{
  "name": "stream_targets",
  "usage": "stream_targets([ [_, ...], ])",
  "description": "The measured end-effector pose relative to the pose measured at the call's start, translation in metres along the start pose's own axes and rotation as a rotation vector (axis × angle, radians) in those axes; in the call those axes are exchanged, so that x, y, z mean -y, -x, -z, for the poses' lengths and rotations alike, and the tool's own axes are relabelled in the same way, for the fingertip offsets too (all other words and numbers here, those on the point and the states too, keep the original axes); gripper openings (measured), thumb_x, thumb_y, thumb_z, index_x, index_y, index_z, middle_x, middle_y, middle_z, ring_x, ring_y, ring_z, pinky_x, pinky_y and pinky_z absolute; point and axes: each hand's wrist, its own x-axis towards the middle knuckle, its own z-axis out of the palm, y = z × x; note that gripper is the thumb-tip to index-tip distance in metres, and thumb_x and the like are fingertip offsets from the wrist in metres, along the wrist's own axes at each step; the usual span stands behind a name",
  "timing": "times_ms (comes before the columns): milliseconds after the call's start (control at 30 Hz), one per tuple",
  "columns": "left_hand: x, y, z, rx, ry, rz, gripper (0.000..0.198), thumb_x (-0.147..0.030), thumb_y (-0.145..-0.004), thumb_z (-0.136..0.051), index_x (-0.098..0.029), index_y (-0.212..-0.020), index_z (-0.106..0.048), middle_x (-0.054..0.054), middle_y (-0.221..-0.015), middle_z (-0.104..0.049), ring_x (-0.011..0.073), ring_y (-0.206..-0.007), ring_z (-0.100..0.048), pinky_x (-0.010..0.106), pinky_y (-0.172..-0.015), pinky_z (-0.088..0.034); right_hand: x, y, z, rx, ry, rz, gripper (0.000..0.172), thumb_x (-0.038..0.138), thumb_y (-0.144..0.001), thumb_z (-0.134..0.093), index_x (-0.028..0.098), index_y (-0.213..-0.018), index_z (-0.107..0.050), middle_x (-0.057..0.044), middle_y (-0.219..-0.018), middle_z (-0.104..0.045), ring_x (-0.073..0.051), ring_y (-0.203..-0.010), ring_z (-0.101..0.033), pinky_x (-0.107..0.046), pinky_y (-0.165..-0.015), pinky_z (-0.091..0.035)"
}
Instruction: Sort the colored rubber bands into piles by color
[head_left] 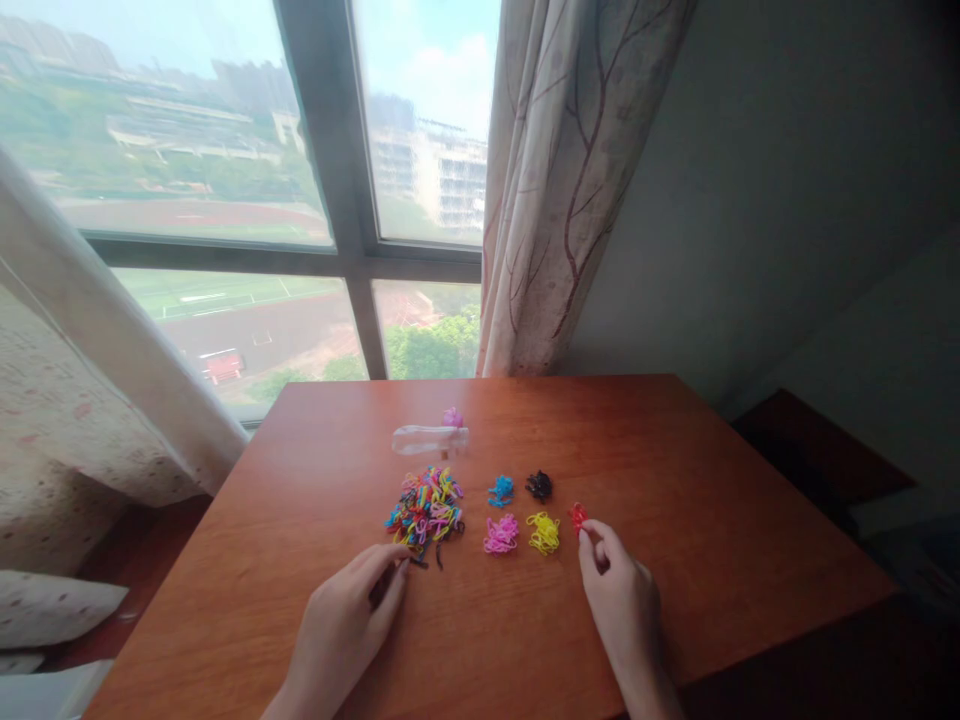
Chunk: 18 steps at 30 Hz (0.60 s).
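My left hand (pixel 356 615) is at the near edge of a mixed pile of coloured bands (pixel 426 505), thumb and forefinger close together; what they hold, if anything, is too small to tell. My right hand (pixel 619 590) pinches at a small red pile of bands (pixel 577 516), and whether a band is between the fingertips cannot be made out. Between the hands lie separate piles: blue bands (pixel 501 490), black bands (pixel 538 486), pink bands (pixel 501 535) and yellow bands (pixel 544 534).
A clear plastic item (pixel 427 439) and a small purple object (pixel 452 417) lie behind the mixed pile on the wooden table (pixel 720 500). The table's far edge meets a window, with a curtain (pixel 555 180) beside it.
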Motion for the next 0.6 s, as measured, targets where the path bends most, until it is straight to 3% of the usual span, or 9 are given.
stream_targets([
  [200, 0.002, 0.000, 0.009, -0.098, -0.122, 0.129, 0.023, -0.036, -0.089, -0.049, -0.025, -0.087, -0.069, -0.003, -0.072, -0.074, 0.0141, -0.057, -0.068, 0.022, -0.054, -0.052, 0.048, 0.027, -0.013, 0.145, -0.217, 0.166, 0.041, 0.041, -0.101, -0.036, 0.019, -0.095, -0.070, -0.001, -0.058, -0.063, -0.016, -0.053, -0.063, -0.023, -0.057, -0.041],
  [400, 0.004, 0.002, 0.004, 0.039, -0.132, 0.009, 0.023, -0.035, -0.091, -0.048, -0.028, -0.094, -0.070, -0.001, -0.092, -0.077, 0.0161, -0.079, -0.073, 0.022, -0.068, -0.055, 0.078, 0.047, -0.020, 0.232, -0.289, 0.241, 0.033, 0.032, -0.101, -0.038, 0.020, -0.097, -0.069, -0.002, -0.067, -0.068, -0.016, -0.057, -0.065, -0.022, -0.057, -0.042],
  [600, 0.006, -0.002, 0.000, 0.125, -0.176, 0.018, 0.022, -0.033, -0.092, -0.048, -0.028, -0.094, -0.069, -0.002, -0.091, -0.075, 0.0157, -0.078, -0.072, 0.022, -0.066, -0.053, 0.084, 0.056, -0.026, 0.282, -0.298, 0.281, 0.027, 0.026, -0.099, -0.041, 0.021, -0.097, -0.068, -0.003, -0.074, -0.072, -0.016, -0.064, -0.068, -0.022, -0.061, -0.042],
])
